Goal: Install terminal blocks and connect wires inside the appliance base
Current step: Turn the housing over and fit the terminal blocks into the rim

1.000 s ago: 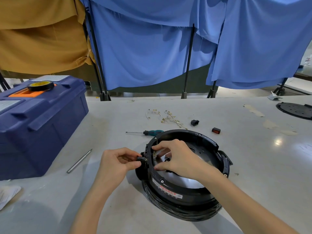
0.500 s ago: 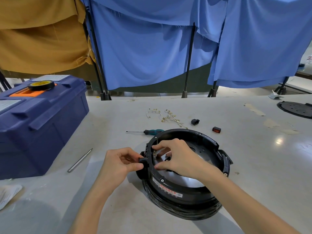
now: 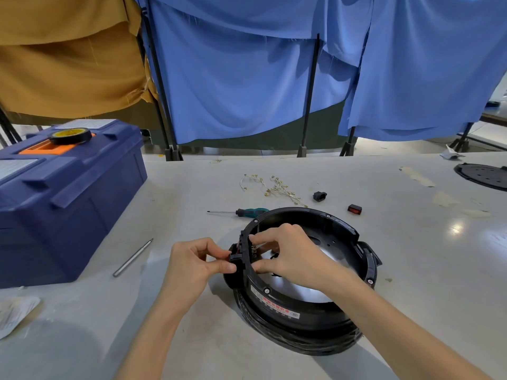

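A round black appliance base [image 3: 315,314] lies on the grey table, its open side up. A small black terminal block [image 3: 238,257] sits in the base's left wall. My left hand [image 3: 192,266] pinches that block from outside with thumb and fingers. My right hand [image 3: 290,255] reaches inside the ring, its fingers curled round the inner side of the block where brass terminals [image 3: 253,249] show. Loose wires with brass lugs [image 3: 274,187] lie behind the base. A second black block [image 3: 319,196] and a red switch [image 3: 354,209] lie near them.
A green-handled screwdriver [image 3: 241,212] lies just behind the base. A metal rod [image 3: 133,257] lies to the left. A blue toolbox [image 3: 63,193] with a tape roll [image 3: 70,135] stands at far left. A black disc [image 3: 482,175] sits at far right. Blue curtains hang behind.
Both hands stay at the block in the base's left wall. The left thumb and fingers have shifted slightly on it.
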Demonstrator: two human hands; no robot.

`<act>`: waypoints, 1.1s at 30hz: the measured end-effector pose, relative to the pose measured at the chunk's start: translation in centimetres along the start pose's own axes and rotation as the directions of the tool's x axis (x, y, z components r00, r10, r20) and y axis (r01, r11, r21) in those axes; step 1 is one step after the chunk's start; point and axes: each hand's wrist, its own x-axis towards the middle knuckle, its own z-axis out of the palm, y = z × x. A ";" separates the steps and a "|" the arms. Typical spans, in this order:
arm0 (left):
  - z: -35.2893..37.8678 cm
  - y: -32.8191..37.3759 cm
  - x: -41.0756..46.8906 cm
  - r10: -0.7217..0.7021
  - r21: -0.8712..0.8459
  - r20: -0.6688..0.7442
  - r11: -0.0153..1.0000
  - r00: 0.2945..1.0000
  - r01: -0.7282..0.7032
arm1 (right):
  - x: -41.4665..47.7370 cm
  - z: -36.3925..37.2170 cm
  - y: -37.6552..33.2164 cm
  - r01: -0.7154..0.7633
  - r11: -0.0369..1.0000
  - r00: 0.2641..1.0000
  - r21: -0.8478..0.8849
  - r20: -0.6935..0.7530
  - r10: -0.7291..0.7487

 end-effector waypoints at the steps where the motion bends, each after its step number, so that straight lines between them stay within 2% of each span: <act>1: 0.0 -0.1 0.0 -0.007 0.003 -0.002 1.000 1.000 0.007 | 0.0 0.1 0.0 -0.002 1.000 1.000 0.001 -0.004 0.002; 7: -0.7 -0.7 0.5 -0.025 -0.032 0.026 0.999 0.999 0.026 | 0.0 0.1 0.7 -0.033 0.988 0.999 0.152 -0.005 0.034; 13: 0.4 -1.1 0.6 -0.004 -0.061 0.050 0.998 0.999 0.007 | 0.1 -0.1 1.3 -0.034 0.975 0.999 0.221 0.033 0.027; 25: 0.9 -0.9 0.3 -0.003 -0.043 -0.075 0.999 0.997 0.000 | 0.4 -0.1 1.8 -0.038 0.977 0.998 0.210 0.062 0.025; 33: 1.2 -1.0 0.4 0.059 -0.011 -0.025 0.998 0.998 -0.059 | 0.5 -0.1 2.0 -0.001 0.982 0.995 0.189 0.097 -0.017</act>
